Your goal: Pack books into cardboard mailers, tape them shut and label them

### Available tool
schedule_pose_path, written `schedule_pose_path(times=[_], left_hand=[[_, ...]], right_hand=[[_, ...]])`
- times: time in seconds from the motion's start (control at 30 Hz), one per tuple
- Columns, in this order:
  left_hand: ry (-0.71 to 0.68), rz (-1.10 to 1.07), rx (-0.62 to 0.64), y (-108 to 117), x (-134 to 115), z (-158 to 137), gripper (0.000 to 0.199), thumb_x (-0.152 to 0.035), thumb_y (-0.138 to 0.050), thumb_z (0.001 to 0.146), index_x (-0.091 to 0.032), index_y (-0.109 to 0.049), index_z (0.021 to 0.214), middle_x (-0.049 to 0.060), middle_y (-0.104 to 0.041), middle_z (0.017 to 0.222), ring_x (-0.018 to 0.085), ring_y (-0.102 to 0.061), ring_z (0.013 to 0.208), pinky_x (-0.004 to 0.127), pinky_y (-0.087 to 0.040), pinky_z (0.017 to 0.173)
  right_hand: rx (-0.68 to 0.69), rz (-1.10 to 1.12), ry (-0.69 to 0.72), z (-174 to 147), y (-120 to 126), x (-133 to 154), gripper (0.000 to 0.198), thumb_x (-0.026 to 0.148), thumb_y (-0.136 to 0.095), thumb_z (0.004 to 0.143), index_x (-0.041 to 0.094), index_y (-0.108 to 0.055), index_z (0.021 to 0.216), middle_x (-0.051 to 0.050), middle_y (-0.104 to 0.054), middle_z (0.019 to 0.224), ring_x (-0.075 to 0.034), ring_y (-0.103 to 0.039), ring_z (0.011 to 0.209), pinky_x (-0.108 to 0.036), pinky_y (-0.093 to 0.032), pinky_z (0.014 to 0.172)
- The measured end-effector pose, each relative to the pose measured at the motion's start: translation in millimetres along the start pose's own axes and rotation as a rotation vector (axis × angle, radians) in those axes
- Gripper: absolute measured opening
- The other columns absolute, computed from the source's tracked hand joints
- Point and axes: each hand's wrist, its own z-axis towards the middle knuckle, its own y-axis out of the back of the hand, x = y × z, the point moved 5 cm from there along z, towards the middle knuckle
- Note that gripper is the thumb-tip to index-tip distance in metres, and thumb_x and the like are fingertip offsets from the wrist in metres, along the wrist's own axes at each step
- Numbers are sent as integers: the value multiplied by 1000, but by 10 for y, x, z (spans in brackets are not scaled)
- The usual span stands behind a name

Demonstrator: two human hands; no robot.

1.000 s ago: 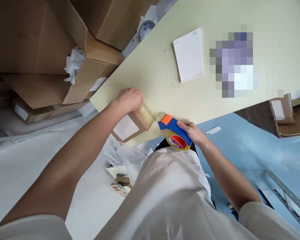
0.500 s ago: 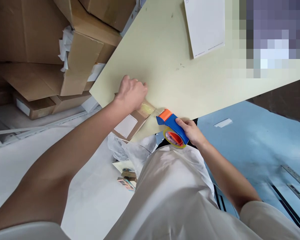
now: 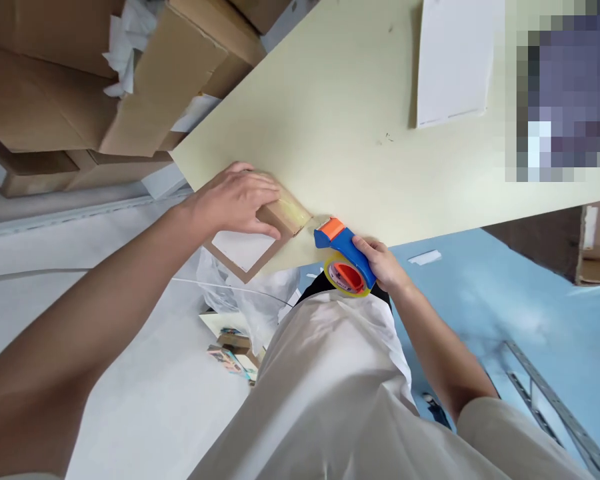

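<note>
A small brown cardboard box (image 3: pixel 282 222) with a white label (image 3: pixel 245 249) lies at the near left edge of the pale table. My left hand (image 3: pixel 243 200) rests on it, fingers stretched out and thumb apart, covering part of its top. Clear yellowish tape shows along the box's side. From there a strip of tape reaches toward the blue and orange tape dispenser (image 3: pixel 347 252), which carries a roll of yellowish tape (image 3: pixel 330 275). My right hand (image 3: pixel 380 262) is wrapped around the dispenser's handle, just off the table's near edge.
The table (image 3: pixel 340 113) bears a white sheet (image 3: pixel 453 67). Large cardboard boxes (image 3: pixel 165 80) crowd the left. Below the table edge hang a clear plastic bag (image 3: pixel 230 287) and several small items. A metal ladder-like frame (image 3: pixel 555 400) stands lower right, and another box (image 3: pixel 595 247) sits at right.
My left hand has gone from a curled shape on the box's far side to lying spread over its top. The right hand with the dispenser has barely moved; the view has shifted.
</note>
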Motion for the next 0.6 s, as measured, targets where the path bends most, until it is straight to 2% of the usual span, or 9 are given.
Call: schedule_pose_path(times=[0.1, 0.17, 0.3, 0.4, 0.5, 0.53, 0.6], left_hand=[[-85, -14, 45, -23, 129, -14, 50, -63, -58, 75, -23, -68, 103, 3, -68, 109, 29, -54, 116, 46, -28, 103], [-30, -4, -49, 77, 226, 5, 54, -64, -61, 75, -23, -67, 108, 3, -68, 109, 28, -54, 113, 46, -27, 104], [261, -28, -241, 252, 384, 34, 58, -67, -53, 81, -18, -68, 107, 8, -70, 104, 30, -58, 104, 46, -35, 96], [440, -132, -415, 243, 379, 24, 57, -64, -46, 85, -17, -67, 109, 13, -69, 108, 33, -58, 108, 47, -37, 95], [409, -188, -652, 166, 238, -38, 52, -54, -40, 91, -22, -55, 129, 14, -54, 136, 32, -48, 125, 50, -28, 106], [351, -184, -678, 123, 172, -58, 54, -53, -42, 90, -23, -50, 134, 14, -46, 145, 32, -43, 131, 52, -22, 109], [206, -166, -645, 29, 43, -91, 63, -56, -50, 85, -26, -44, 140, 12, -32, 154, 36, -32, 138, 59, -11, 112]], right_hand=[[11, -19, 14, 67, -23, 270, 45, 61, -59, 81, 19, -71, 92, -6, -76, 89, -25, -71, 83, -35, -59, 72], [-8, -50, 67, 183, -49, 576, 44, 60, -57, 84, 19, -71, 93, -7, -76, 91, -26, -71, 88, -37, -59, 76], [14, -208, 164, 529, -200, 1331, 49, 63, -51, 86, 18, -70, 94, -8, -75, 90, -27, -71, 92, -39, -59, 80], [99, -320, 140, 737, -379, 1782, 50, 63, -51, 86, 18, -70, 95, -8, -75, 91, -25, -71, 89, -39, -59, 79], [71, -390, 57, 812, -461, 1997, 45, 59, -62, 81, 17, -70, 93, -8, -75, 91, -24, -71, 84, -37, -59, 76], [50, -407, 46, 810, -473, 2025, 44, 59, -65, 79, 17, -70, 92, -9, -75, 90, -23, -71, 83, -36, -59, 75], [41, -425, 46, 788, -501, 2034, 46, 60, -66, 77, 16, -69, 90, -10, -75, 89, -23, -70, 83, -35, -59, 75]])
